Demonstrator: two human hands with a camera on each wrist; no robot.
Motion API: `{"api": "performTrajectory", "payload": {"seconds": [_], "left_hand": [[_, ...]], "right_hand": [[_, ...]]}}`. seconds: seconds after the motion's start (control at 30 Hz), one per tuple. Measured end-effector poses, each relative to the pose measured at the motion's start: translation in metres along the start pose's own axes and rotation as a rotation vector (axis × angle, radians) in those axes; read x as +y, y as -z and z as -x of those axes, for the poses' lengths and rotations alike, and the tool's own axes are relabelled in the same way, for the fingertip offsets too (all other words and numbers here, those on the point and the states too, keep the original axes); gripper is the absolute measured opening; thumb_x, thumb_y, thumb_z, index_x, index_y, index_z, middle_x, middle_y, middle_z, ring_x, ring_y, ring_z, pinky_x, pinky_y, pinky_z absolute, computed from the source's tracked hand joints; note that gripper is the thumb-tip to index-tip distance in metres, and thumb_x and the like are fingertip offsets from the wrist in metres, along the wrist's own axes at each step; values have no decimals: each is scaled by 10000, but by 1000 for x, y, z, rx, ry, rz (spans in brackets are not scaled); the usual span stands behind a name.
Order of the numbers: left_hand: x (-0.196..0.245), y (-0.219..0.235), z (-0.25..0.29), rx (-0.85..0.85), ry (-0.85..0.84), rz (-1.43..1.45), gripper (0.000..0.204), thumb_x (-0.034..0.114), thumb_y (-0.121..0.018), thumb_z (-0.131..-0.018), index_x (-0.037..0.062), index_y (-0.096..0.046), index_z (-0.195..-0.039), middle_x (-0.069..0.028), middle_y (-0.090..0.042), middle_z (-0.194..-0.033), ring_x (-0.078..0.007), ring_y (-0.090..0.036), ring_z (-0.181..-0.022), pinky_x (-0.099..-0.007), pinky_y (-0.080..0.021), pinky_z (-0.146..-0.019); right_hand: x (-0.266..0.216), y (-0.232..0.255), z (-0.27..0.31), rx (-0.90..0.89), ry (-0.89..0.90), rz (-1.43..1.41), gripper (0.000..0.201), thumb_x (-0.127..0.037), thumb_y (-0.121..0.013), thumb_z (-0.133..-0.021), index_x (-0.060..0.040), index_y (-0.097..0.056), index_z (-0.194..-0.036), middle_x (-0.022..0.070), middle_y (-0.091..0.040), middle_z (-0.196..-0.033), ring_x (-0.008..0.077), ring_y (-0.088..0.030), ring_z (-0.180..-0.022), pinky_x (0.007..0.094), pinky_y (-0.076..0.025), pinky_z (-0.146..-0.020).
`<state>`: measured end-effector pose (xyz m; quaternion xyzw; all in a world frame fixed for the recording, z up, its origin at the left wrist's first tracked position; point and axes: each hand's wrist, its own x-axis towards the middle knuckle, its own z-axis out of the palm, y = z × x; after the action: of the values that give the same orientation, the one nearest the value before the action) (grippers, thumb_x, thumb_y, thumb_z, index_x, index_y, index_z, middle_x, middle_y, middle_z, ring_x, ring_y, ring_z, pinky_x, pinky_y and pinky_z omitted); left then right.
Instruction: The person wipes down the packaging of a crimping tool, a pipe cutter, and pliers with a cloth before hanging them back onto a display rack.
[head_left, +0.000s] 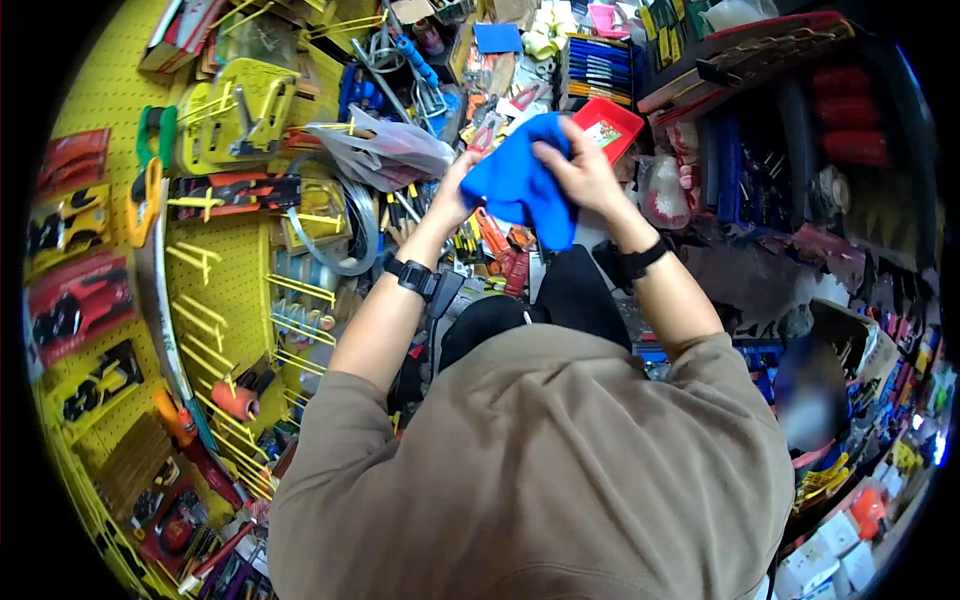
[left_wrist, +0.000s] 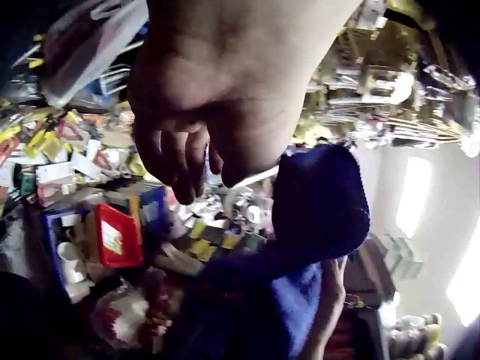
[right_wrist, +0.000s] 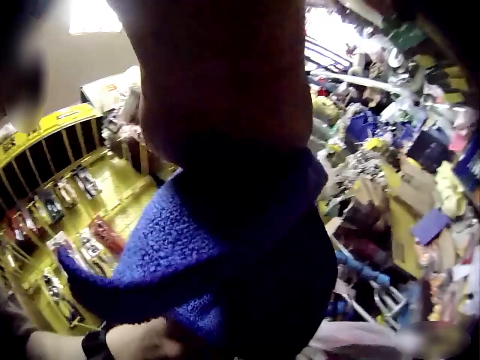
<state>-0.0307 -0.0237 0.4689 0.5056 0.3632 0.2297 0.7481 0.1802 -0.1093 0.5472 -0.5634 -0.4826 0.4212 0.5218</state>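
**Bright shop, dark wrists**

The head view is evenly lit and sharp, with fisheye bending and black corners. Both wrist views are soft and blurred; each hand (left_wrist: 225, 97) sits in shadow against glaring ceiling lights (left_wrist: 411, 193).

Left hand (left_wrist: 217, 112) fingers curled beside blue cloth (left_wrist: 315, 210).

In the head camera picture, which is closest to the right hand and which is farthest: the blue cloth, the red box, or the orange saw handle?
From the right hand:
1. Blue cloth, held in it.
2. Red box, just behind the hand.
3. Orange saw handle, far left on the yellow pegboard.
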Motion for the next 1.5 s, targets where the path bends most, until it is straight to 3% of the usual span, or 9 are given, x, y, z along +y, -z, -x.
{"api": "performTrajectory", "payload": {"seconds": [0.17,0.33,0.43,0.6,0.8,1.07,1.2,1.27,1.5], "left_hand": [[-114,35,-40,253,554,-299,236,212,-599,-958,42,-558,-1116,-50,-655,-954,-157,-662,-830,-293,-494,-590],[-263,84,-108,288,485,-552,223,174,-667,-862,4,-622,-999,-112,-687,-922,-214,-675,-795,-344,-520,-657],[-265,66,-143,395,509,-777,357,253,-730,-824,-27,-646,-1029,-236,-703,-1026,-350,-686,-987,-403,-526,-887],[-383,94,-202,400,597,-846,629,260,-758,-823,-76,-457,-1261,-300,-661,-1133,-427,-637,-1101,-453,-501,-966],[-471,112,-239,489,748,-769,694,316,-814,-784,-85,-473,-1236,-288,-662,-1155,-385,-647,-1114,-424,-496,-966],[-574,139,-260,630,631,-678,804,267,-870,-744,-122,-379,-1248,-276,-673,-1102,-357,-680,-1016,-386,-525,-908],[-567,139,-257,671,667,-562,642,167,-888,-695,-114,-528,-1146,-234,-698,-1056,-307,-693,-951,-376,-545,-851],[-663,172,-256,658,633,-493,462,181,-876,-671,-92,-681,-989,-153,-730,-945,-252,-697,-809,-368,-560,-753],[-478,129,-220,398,982,-112,595,301,-843,-689,32,-651,-1185,-141,-652,-1195,-316,-614,-1109,-574,-499,-845]], "right_hand": [[89,81,12,193,-191,369,424,-249,-626,-973,41,-542,-1270,220,-634,-1225,298,-617,-1161,374,-467,-985],[151,125,16,83,-115,589,488,-171,-722,-872,44,-509,-1255,269,-635,-1141,396,-631,-1093,409,-485,-951],[149,127,6,116,-249,731,471,-163,-770,-839,-24,-484,-1185,298,-638,-944,455,-665,-909,437,-530,-782],[217,148,28,315,-329,497,673,-56,-836,-780,-33,-372,-1268,198,-715,-1042,239,-693,-951,349,-536,-856],[265,173,35,327,-525,455,316,-31,-805,-785,29,-686,-1072,64,-721,-989,125,-654,-890,274,-513,-842],[300,172,36,237,-533,462,289,-42,-788,-791,33,-682,-1050,53,-704,-931,134,-645,-853,282,-502,-818],[300,168,29,119,-426,567,292,-45,-799,-764,37,-680,-1017,94,-673,-934,178,-642,-857,290,-495,-792],[291,163,22,28,-392,643,297,-53,-804,-753,38,-681,-1008,111,-666,-934,191,-638,-838,291,-492,-771],[266,140,23,62,-410,532,277,-76,-786,-770,34,-675,-999,110,-638,-901,209,-627,-824,299,-487,-762]]}}
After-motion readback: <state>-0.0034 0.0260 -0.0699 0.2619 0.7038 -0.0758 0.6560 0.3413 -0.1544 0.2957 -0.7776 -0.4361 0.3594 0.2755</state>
